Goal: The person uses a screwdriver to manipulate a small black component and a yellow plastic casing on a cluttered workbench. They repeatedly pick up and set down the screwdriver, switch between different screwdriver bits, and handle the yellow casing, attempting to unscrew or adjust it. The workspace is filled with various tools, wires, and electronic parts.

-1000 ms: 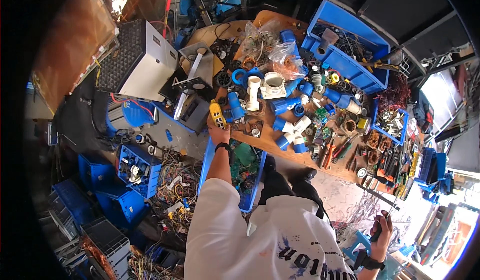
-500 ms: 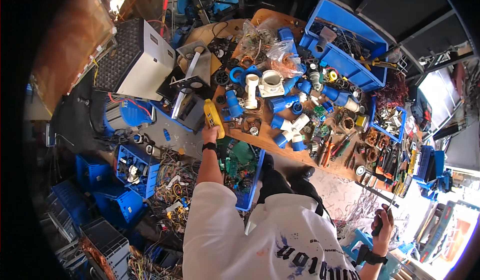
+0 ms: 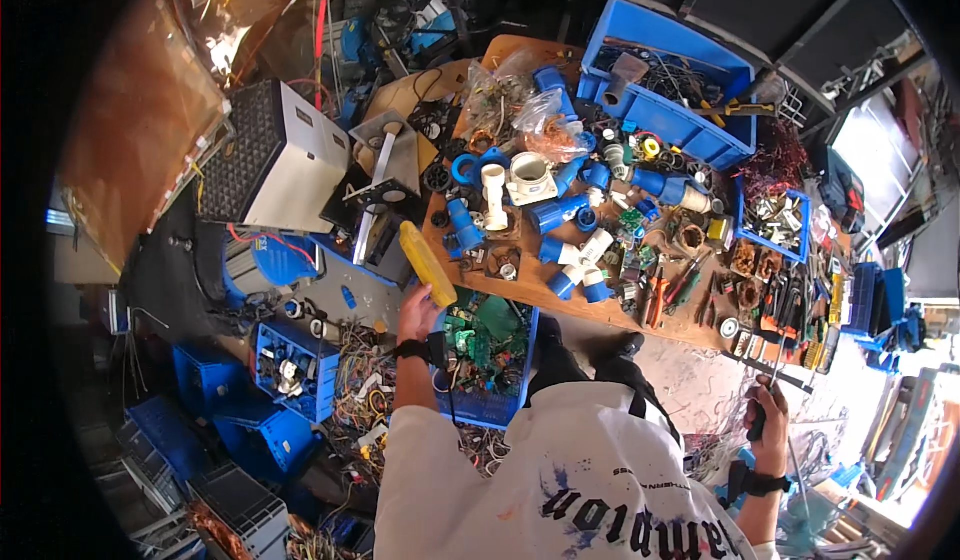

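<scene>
My left hand (image 3: 418, 312) grips the near end of a long yellow plastic case (image 3: 427, 265), just beyond the left edge of the wooden table (image 3: 590, 307). The case is tilted, with its far end pointing away to the left and a plain side showing. Off to the right, my right hand (image 3: 768, 423) is closed around the dark handle (image 3: 757, 422) of a tool with a thin metal shaft, which looks like a screwdriver. Its shaft points up toward the table's right end, near the pliers and cutters (image 3: 783, 305); the tip is hard to make out.
Blue and white plug connectors (image 3: 583, 260) crowd the table. A blue bin (image 3: 668, 110) of cables stands behind them. Below my left forearm sits a blue crate (image 3: 480, 412) of green circuit boards. Tangled wires (image 3: 365, 385) and blue crates (image 3: 297, 370) cover the floor at left.
My left hand has drawn the yellow case nearer and turned it; the face with dark openings no longer shows. My right hand still holds the tool. The whole view has shifted slightly.
</scene>
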A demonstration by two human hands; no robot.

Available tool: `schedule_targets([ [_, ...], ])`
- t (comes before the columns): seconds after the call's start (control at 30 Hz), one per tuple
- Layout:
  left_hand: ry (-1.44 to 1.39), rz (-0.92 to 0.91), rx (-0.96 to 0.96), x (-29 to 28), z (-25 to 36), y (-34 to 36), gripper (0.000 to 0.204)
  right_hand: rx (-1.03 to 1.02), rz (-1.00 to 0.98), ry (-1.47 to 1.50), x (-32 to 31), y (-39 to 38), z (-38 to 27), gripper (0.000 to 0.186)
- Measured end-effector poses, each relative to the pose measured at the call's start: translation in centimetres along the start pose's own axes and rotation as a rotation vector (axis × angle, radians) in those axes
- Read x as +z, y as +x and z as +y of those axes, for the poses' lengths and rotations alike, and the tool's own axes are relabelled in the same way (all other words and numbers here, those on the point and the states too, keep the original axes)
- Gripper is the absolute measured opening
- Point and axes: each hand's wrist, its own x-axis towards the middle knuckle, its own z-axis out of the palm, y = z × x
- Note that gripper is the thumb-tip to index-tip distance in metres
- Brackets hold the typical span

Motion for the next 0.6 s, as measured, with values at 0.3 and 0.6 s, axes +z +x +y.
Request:
schedule_targets([
  [0.3,0.021,-0.655,0.034,20.0,4.8,-8.1,0.063,-0.070,-0.107,0.023,3.2,3.0,0.1,0.022],
  [0.6,0.039,-0.853,-0.218,35.0,5.2,-13.5,0.086,-0.253,-0.372,-0.026,10.5,0.5,-5.9,0.022],
])
